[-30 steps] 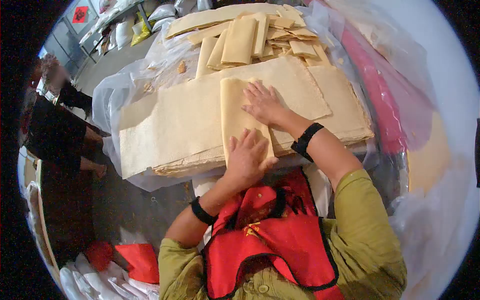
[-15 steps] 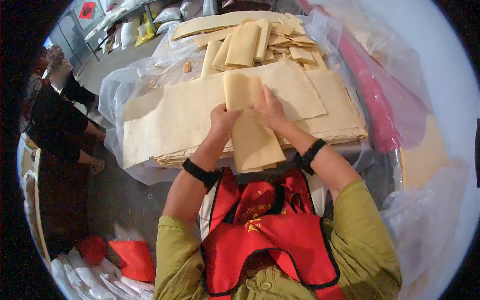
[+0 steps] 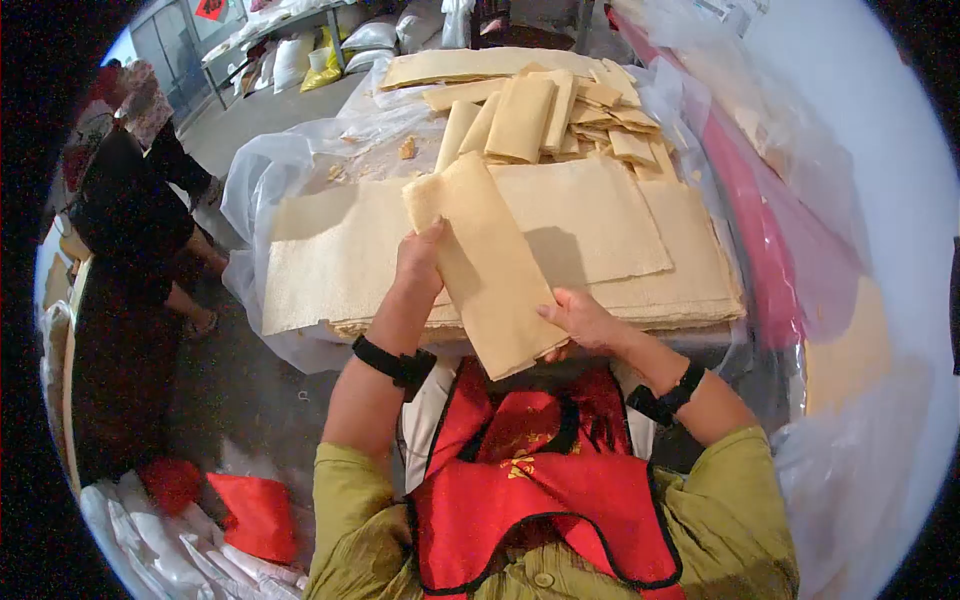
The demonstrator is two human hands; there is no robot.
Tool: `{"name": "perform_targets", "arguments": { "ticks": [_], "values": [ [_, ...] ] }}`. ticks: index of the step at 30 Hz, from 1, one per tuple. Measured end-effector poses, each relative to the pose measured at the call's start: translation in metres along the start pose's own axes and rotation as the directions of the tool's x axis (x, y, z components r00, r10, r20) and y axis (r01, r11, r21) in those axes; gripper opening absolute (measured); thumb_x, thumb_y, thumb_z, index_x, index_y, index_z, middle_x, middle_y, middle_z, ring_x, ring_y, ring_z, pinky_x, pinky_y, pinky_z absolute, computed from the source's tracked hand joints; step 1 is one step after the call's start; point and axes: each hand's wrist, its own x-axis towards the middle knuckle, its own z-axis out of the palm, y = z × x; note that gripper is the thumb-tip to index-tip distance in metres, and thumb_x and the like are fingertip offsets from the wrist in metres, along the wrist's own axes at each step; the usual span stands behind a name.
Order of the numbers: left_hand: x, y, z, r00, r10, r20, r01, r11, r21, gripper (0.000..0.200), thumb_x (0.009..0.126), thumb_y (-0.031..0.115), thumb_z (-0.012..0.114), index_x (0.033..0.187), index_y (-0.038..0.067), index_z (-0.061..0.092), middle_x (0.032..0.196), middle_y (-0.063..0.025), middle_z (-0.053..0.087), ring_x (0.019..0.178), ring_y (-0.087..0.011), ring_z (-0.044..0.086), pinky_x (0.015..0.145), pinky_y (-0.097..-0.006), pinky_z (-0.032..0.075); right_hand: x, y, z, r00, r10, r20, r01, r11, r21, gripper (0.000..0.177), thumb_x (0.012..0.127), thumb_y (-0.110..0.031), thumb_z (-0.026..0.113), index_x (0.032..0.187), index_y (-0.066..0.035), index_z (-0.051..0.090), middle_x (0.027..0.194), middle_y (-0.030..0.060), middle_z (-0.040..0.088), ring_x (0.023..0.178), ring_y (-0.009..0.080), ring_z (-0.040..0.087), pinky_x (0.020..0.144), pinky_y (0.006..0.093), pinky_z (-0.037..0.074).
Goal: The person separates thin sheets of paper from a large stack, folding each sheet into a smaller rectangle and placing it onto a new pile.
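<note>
A folded pale-yellow sheet (image 3: 485, 265), which looks like dried bean curd skin, is held at a slant between both hands, above the front of a stack. My left hand (image 3: 420, 262) grips its left edge, thumb on top and fingers hidden beneath. My right hand (image 3: 582, 322) pinches its lower right edge, the thumb on the upper face. Beneath lies a stack of wide flat sheets (image 3: 340, 250) of the same material, with a ragged front edge. Behind the stack are several folded pieces (image 3: 521, 118), heaped together.
Clear plastic film (image 3: 255, 185) spreads under the stacks. A longer flat stack (image 3: 450, 66) lies at the back. Pink plastic (image 3: 765, 235) runs along the right side. People (image 3: 130, 210) are at the left. Filled sacks (image 3: 370, 37) stand against the back, and a red bag (image 3: 255, 515) lies lower left.
The folded sheet has gone from nearly upright with a raised fold to flatter and tilted leftward. My right hand has slid down to its lower right edge; my left hand holds higher up.
</note>
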Motion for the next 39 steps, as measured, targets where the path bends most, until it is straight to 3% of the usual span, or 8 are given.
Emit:
{"name": "perform_targets", "arguments": {
  "ticks": [6,10,13,16,20,27,33,39],
  "values": [
    [-0.023,0.049,0.004,1.0,-0.006,0.021,0.007,0.999,-0.047,0.041,0.083,0.037,0.052,0.103,0.001,0.05,0.09,-0.0116,0.058,0.081,-0.0229,0.058,0.074,-0.0357,0.048,0.088,-0.061,-0.041,0.965,-0.212,-0.154,0.146,0.924,-0.352,0.015,0.082,-0.015,0.056,0.086,-0.005,0.046,0.064,-0.0018,0.044,0.044,0.0096,0.047,0.041,0.024,0.043],
    [-0.076,0.039,-0.032,0.997,-0.032,0.069,0.023,0.99,0.138,0.032,0.087,0.028,0.048,0.104,0.001,0.049,0.101,-0.0136,0.056,0.096,-0.0253,0.056,0.079,-0.0361,0.047,0.121,-0.115,-0.07,0.939,-0.245,-0.241,0.277,0.955,0.109,0.032,0.085,-0.026,0.051,0.105,-0.002,0.046,0.09,0.0084,0.055,0.075,0.0142,0.059,0.063,0.0249,0.048],
    [-0.118,0.03,-0.064,0.986,-0.059,-0.153,0.074,0.993,0.089,0.032,0.086,0.025,0.05,0.105,-0.001,0.048,0.098,-0.0125,0.057,0.088,-0.0221,0.058,0.073,-0.0321,0.048,0.128,-0.065,-0.086,0.898,-0.296,-0.327,0.133,0.889,-0.439,0.043,0.083,-0.025,0.053,0.116,-0.001,0.042,0.098,0.0126,0.055,0.083,0.0207,0.058,0.07,0.03,0.048],
    [-0.141,0.013,-0.107,0.98,-0.054,-0.192,0.043,0.997,-0.062,0.028,0.085,0.022,0.052,0.103,0.001,0.05,0.095,-0.0098,0.057,0.087,-0.0211,0.058,0.069,-0.0306,0.048,0.099,-0.005,-0.097,0.717,-0.679,-0.159,0.05,0.277,-0.959,0.05,0.079,-0.022,0.056,0.121,-0.001,0.038,0.102,0.0177,0.055,0.093,0.0286,0.055,0.078,0.037,0.044],
    [-0.139,0.018,-0.137,0.889,0.264,-0.374,-0.165,0.947,0.275,0.023,0.082,0.022,0.057,0.094,0.004,0.051,0.087,-0.0069,0.056,0.08,-0.02,0.058,0.065,-0.0306,0.044,0.037,0.018,-0.14,0.721,-0.49,-0.489,-0.344,0.359,-0.868,0.057,0.074,-0.031,0.06,0.119,-0.001,0.041,0.109,0.0209,0.051,0.102,0.0352,0.048,0.086,0.0428,0.039],
    [-0.066,0.072,-0.211,0.712,0.109,-0.693,0.016,0.985,0.172,0.024,0.073,0.025,0.066,0.082,0.007,0.053,0.077,-0.001,0.054,0.067,-0.0144,0.053,0.056,-0.0233,0.039,0.013,0.007,-0.141,0.647,-0.451,-0.615,-0.474,0.394,-0.788,0.062,0.065,-0.034,0.068,0.111,-0.001,0.044,0.1,0.0186,0.056,0.095,0.0334,0.052,0.08,0.0416,0.042],
    [-0.063,0.088,-0.123,0.689,0.657,-0.308,-0.53,0.745,0.404,0.013,0.077,0.016,0.062,0.084,0.007,0.055,0.075,-0.0011,0.055,0.064,-0.012,0.051,0.056,-0.0239,0.04,0.031,0.032,-0.181,0.543,-0.434,-0.719,-0.408,0.612,-0.678,0.05,0.065,-0.025,0.07,0.103,0.0,0.049,0.083,0.0133,0.059,0.07,0.024,0.059,0.062,0.0333,0.046],
    [-0.071,0.018,-0.01,0.497,0.719,0.485,-0.669,-0.038,0.742,0.008,0.079,0.008,0.054,0.085,0.002,0.052,0.103,-0.0137,0.057,0.1,-0.0289,0.052,0.086,-0.0348,0.042,0.007,-0.003,-0.161,0.785,0.045,-0.618,-0.221,0.952,-0.211,0.016,0.07,-0.014,0.066,0.071,-0.004,0.055,0.057,0.0021,0.049,0.042,0.01,0.043,0.036,0.0258,0.032]
  ]
}}
